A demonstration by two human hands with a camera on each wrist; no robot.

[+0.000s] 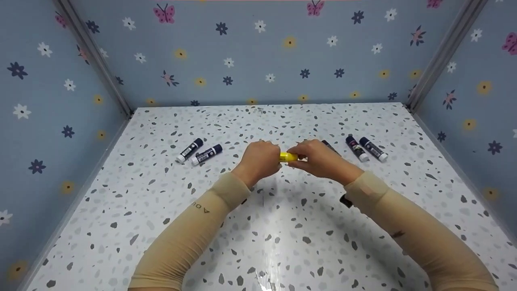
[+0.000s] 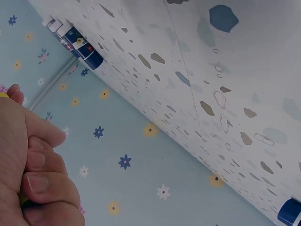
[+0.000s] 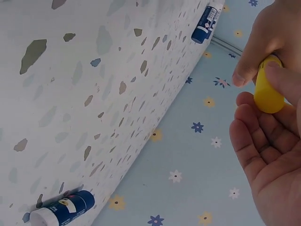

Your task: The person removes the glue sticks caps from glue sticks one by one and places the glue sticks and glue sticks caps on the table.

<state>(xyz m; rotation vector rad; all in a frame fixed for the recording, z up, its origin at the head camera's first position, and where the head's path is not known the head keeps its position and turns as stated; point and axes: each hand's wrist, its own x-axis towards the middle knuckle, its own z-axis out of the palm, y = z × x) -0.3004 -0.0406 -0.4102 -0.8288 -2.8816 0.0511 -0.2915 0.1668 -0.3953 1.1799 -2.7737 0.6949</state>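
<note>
A yellow glue stick [image 1: 288,157] is held level above the table between both hands. My left hand [image 1: 260,159] grips its left part with curled fingers, hiding most of that end. Thumb and fingers of my right hand [image 1: 321,159] pinch the right part. Seen from the right wrist, the smooth yellow tube [image 3: 269,94] lies between the right thumb and the fingers, with the left hand [image 3: 268,30] close behind it. From the left wrist, the left fingers [image 2: 49,186] are folded into the palm, with a sliver of yellow and a dark end showing below.
Two navy glue sticks with white ends [image 1: 190,150] lie on the speckled table [image 1: 266,226] to the left. Two more [image 1: 356,148] lie at the right, and another dark tube [image 1: 329,145] is partly hidden by my right hand. Patterned blue walls [image 1: 258,52] enclose the back and sides.
</note>
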